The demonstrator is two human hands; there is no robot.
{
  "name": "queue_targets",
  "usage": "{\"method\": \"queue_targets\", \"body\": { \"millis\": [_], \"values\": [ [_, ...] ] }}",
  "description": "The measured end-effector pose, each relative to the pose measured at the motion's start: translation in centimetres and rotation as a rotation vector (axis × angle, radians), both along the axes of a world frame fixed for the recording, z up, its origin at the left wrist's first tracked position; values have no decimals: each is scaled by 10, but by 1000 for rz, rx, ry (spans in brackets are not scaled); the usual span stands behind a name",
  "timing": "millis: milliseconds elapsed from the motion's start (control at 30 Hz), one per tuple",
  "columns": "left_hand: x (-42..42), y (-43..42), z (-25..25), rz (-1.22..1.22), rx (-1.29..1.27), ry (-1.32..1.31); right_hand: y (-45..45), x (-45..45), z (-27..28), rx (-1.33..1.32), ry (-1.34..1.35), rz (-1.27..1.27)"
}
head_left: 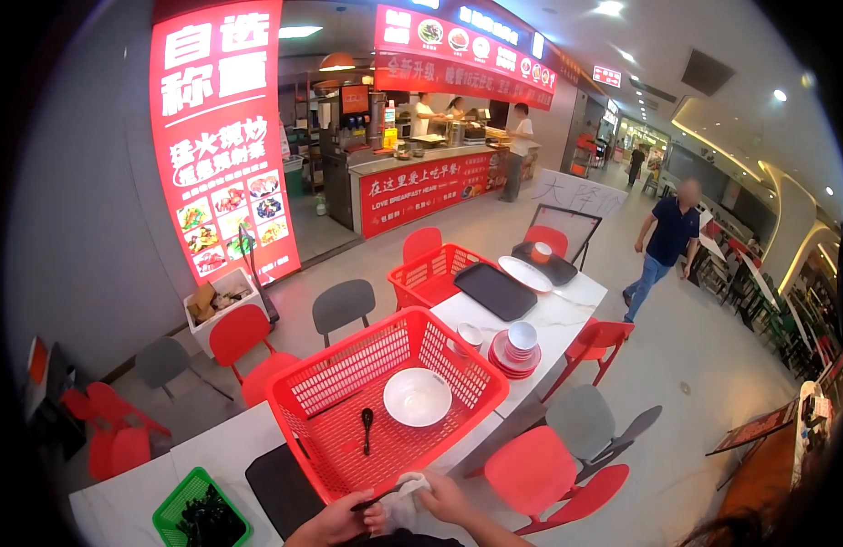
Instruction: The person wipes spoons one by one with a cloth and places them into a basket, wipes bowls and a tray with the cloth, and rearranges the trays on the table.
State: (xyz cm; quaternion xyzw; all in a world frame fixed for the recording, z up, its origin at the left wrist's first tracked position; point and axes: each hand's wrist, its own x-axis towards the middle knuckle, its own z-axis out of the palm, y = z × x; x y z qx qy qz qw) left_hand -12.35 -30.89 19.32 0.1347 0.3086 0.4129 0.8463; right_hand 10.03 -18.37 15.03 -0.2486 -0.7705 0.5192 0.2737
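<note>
At the bottom edge, my left hand (341,521) is closed on a thin black utensil (374,500) that looks like a spoon, its far end covered by cloth. My right hand (442,498) grips a white cloth (406,501) against it. Just beyond both hands, a large red plastic basket (335,376) stands on the table. In it lie a white bowl (418,397) and a black spoon (367,432). Left of my hands is a small green basket (170,504) with a heap of black utensils (209,521), too dark to make out singly.
The white table (212,438) carries a dark tray (280,488), stacked bowls and plates (514,356), another red basket (439,264) and a black tray (496,290). Red and grey chairs (531,472) surround it. A person (674,228) walks in the aisle at right.
</note>
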Motion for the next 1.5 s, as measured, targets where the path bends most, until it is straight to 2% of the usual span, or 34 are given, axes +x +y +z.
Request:
{"method": "queue_targets", "body": {
  "millis": [67,167,233,333,433,467,533,633,733,767,867,1000,1067,1167,1267,1367,1500],
  "values": [
    [2,-4,13,79,92,350,-3,1,-4,-35,-5,49],
    [23,-7,75,190,287,1241,-7,4,-9,-105,-40,90],
    [20,-5,68,175,362,1205,-14,6,5,-148,-35,100],
    [20,-4,73,121,492,1167,-15,14,50,-431,-101,223],
    [20,-2,70,91,628,1150,-3,25,37,-495,-209,364],
    [20,0,68,90,675,1146,-3,28,36,-459,-243,389],
    [17,3,62,77,611,1132,0,31,41,-378,-307,439],
    [8,6,62,111,591,1135,-4,33,45,-385,-218,480],
    [5,14,68,130,598,1088,-14,33,55,-287,-71,368],
    [4,13,71,114,588,1075,-15,27,39,-377,53,381],
    [0,19,70,43,647,1062,-15,26,26,-289,-291,168],
    [16,20,80,138,784,1092,-15,25,60,-328,-221,176],
    [18,21,81,193,875,1159,-14,21,51,-285,-235,160],
    [9,29,78,66,933,1223,-10,21,66,-369,-346,217],
    [14,34,88,82,972,1221,-12,21,70,-420,-237,186],
    [19,37,92,41,925,1244,-10,17,39,-314,1,168],
    [12,40,88,56,694,1202,-14,19,37,-331,95,210]
  ]
}}
